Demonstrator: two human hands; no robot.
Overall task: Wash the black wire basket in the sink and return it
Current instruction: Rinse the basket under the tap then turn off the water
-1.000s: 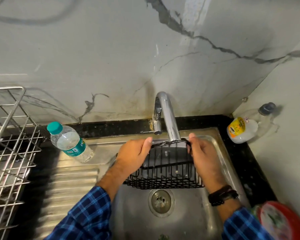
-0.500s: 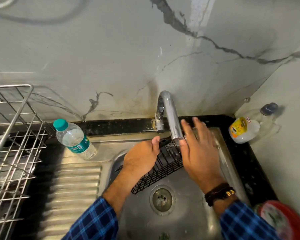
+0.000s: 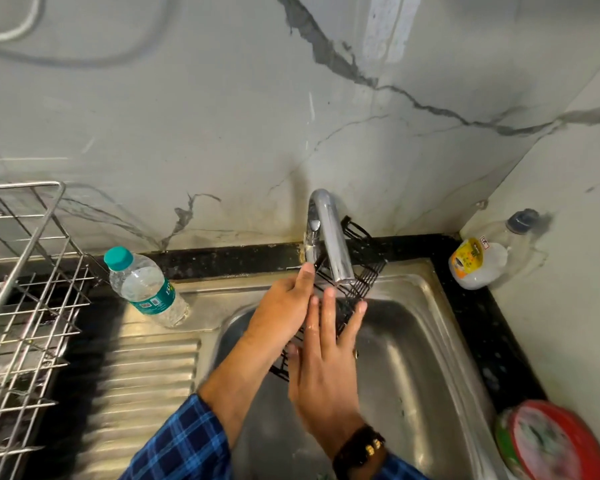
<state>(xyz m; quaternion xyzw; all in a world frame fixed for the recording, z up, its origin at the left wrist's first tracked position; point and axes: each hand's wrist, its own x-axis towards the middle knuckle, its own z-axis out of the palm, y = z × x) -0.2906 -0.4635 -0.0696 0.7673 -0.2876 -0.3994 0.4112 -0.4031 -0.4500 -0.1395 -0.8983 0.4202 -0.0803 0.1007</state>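
Head view: left grip (image 3: 284, 306) clasps the tilted black wire basket (image 3: 366, 271) under the tap (image 3: 329, 237) over the sink (image 3: 430, 341); right grip (image 3: 323, 372), fingers (image 3: 328, 310) straight, rests on its wires.

Basket (image 3: 365, 276) tilted over sink (image 3: 416, 362), at faucet (image 3: 333, 244) (bottle (image 3: 146, 289) to left).

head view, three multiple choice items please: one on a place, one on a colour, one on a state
1. Where does the water bottle stand? A in the basin; B on the drainboard left of it; C in the wire rack.
2. What colour is its cap? A teal; B red; C black.
3. How are the right hand's fingers? A curled round the tap; B pinching the bottle; C straight, spread over the black wire basket.
B: it stands on ribbed steel beside the basin. A: the cap is teal. C: they lie extended across the wires.
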